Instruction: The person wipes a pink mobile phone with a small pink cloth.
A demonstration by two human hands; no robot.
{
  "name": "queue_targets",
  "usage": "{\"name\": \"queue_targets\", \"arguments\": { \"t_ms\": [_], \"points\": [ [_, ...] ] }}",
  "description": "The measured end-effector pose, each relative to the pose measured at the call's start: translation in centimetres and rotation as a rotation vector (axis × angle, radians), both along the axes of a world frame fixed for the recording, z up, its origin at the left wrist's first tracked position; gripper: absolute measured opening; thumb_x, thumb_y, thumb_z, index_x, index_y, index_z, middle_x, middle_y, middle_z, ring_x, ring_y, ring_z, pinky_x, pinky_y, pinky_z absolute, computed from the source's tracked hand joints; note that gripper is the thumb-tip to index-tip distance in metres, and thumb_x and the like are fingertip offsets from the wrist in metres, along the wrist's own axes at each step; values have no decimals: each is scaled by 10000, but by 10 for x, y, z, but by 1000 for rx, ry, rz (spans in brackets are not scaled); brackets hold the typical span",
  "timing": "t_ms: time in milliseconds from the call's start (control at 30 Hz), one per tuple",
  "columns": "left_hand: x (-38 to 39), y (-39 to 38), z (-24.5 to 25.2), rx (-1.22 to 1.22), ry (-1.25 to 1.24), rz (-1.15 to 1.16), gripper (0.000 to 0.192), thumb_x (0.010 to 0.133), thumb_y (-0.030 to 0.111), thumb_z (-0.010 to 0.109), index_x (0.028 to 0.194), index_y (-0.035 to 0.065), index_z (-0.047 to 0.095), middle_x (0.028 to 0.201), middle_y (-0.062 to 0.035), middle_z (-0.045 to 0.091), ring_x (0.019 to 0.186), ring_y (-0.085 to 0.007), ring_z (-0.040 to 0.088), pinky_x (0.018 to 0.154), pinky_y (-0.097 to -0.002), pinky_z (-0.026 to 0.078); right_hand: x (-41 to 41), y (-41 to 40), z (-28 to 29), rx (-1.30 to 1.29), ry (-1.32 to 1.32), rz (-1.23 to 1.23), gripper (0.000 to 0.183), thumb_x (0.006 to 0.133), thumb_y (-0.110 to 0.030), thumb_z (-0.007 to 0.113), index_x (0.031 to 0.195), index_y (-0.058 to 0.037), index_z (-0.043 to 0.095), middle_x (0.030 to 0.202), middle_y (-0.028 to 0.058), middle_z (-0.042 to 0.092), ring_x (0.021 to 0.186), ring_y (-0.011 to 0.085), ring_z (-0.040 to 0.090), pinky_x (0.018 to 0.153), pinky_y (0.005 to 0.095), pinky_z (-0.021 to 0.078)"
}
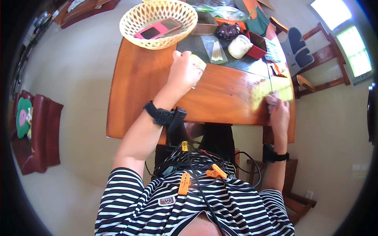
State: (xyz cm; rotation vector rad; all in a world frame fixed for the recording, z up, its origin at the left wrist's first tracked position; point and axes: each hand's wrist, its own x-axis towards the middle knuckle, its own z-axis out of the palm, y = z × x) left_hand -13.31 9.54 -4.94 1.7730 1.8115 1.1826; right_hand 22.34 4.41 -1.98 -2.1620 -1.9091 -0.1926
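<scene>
My left hand (183, 70) is closed around a small yellow-and-white printed packet (199, 65), held over the wooden table (141, 94). My fingers hide much of the packet. Over at the table's right side, my right hand (280, 115) grips a crumpled pale cloth or tissue (272, 99). That hand is slightly blurred, and the cloth appears to be against the tabletop. Bright glare lies on the wood beside it.
A woven basket (130, 35) with a pink-framed object (159, 28) stands at the back left. Behind the packet are a bag of cotton swabs (216, 53), a white jar (238, 48), a dark glossy figurine (226, 31) and a red box (257, 47). Black cables (195, 165) hang across my lap.
</scene>
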Motion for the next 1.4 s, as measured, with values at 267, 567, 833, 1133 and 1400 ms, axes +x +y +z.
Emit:
{"name": "queue_targets", "arguments": {
  "t_ms": [267,567,833,1133,1400],
  "points": [
    [-6,11,0,-339,-1123,-370,251,885,8,678,1122,-65,640,1039,-133,709,908,-201,706,822,-322,568,-105,7,26,-219,567,582,189,839,-55,601,1008,15,647,901,173,617,811,312,604,725,370,480],
    [7,4,16,-536,-1378,-460,323,1028,320,523,1161,39,611,1109,-89,678,960,-203,693,805,-395,592,-160,37,61,192,537,878,255,801,-25,653,1054,11,647,877,130,578,824,261,586,695,347,484],
    [3,10,16,-547,-1647,-385,593,998,637,384,1102,107,630,1036,-73,668,939,-198,668,831,-394,563,-193,49,38,107,60,1007,584,739,-44,712,1307,-121,600,1270,149,482,1126,366,490,967,459,420],
    [-3,4,34,-462,-1662,-443,679,990,680,310,1300,129,557,1224,-70,642,1136,-232,629,942,-467,524,-185,86,42,247,58,1019,524,710,47,643,1222,-50,592,1264,183,481,1132,392,491,982,462,443],
    [-5,4,32,-528,-1526,-506,773,977,720,227,1364,116,516,1288,-53,618,1171,-237,617,949,-479,522,-169,114,23,186,388,963,478,757,53,637,1226,-10,568,1264,196,481,1153,408,506,1000,462,432]
  ]
}}
